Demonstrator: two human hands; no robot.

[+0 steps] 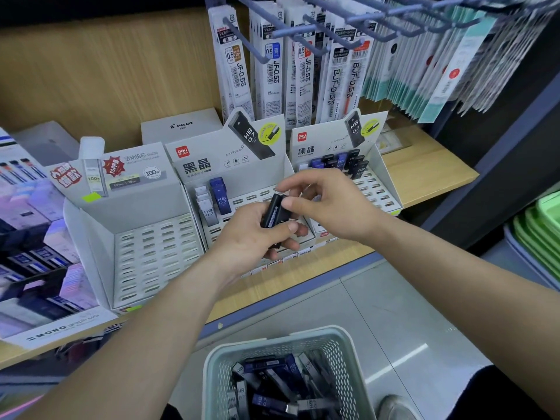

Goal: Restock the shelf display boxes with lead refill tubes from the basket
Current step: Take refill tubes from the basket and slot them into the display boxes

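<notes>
My left hand (257, 234) grips a small bunch of black lead refill tubes (274, 211) in front of the middle display box (212, 165). My right hand (327, 201) reaches in from the right and pinches the top of one tube between thumb and fingers. The middle box holds a few white and blue tubes (212, 201) at its left. Several dark tubes stand at the back of the right display box (378, 165). No tubes stand in the slots of the left display box (91, 225). The pale green basket (351, 353) below holds several loose tubes (272, 386).
Hanging refill packs (272, 65) on hooks crowd the space above the boxes. A white Pilot box (181, 127) stands behind. Eraser packs (33, 237) fill the shelf's left. Green trays (542, 228) are stacked at the right. A shoe (397, 407) shows beside the basket on the tiled floor.
</notes>
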